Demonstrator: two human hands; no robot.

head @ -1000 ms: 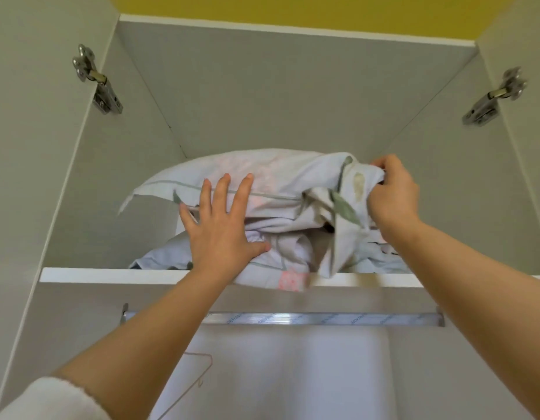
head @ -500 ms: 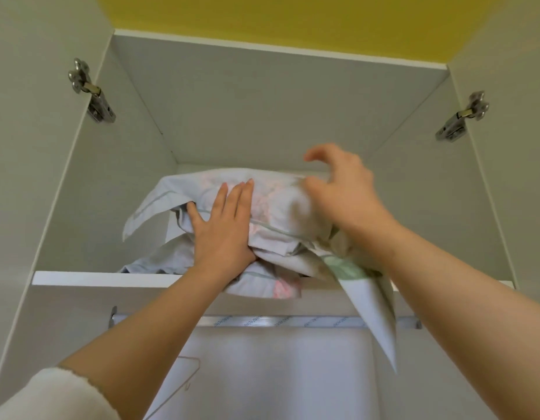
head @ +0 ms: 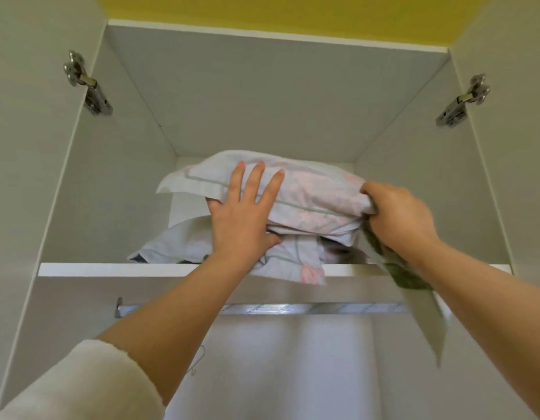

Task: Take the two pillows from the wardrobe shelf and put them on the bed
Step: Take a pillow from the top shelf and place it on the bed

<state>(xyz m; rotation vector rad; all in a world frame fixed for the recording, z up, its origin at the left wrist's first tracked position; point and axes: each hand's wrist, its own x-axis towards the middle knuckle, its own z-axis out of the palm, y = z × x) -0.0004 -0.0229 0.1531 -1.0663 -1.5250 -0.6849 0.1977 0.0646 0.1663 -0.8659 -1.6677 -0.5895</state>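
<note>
Two pale floral pillows lie stacked on the white wardrobe shelf [head: 111, 269]. The upper pillow [head: 311, 192] rests on the lower pillow [head: 178, 241], whose corner droops over the shelf edge. My left hand [head: 244, 216] grips the upper pillow's front, fingers spread on top and thumb tucked under it. My right hand [head: 399, 213] is closed on the same pillow's right end. A loose flap of cloth [head: 426, 313] with a green leaf print hangs down below my right wrist.
The shelf compartment is bounded by grey side walls and a back panel. Both doors stand open, with metal hinges at left [head: 90, 86] and right [head: 462, 101]. A metal hanging rail [head: 293, 309] runs beneath the shelf. A wire hanger [head: 199, 359] shows below.
My right hand let go of the cloth, swung over the top, and now grips the upper pillow's right end. The cloth flap fell over the shelf edge. My left thumb slid under the pillow.
</note>
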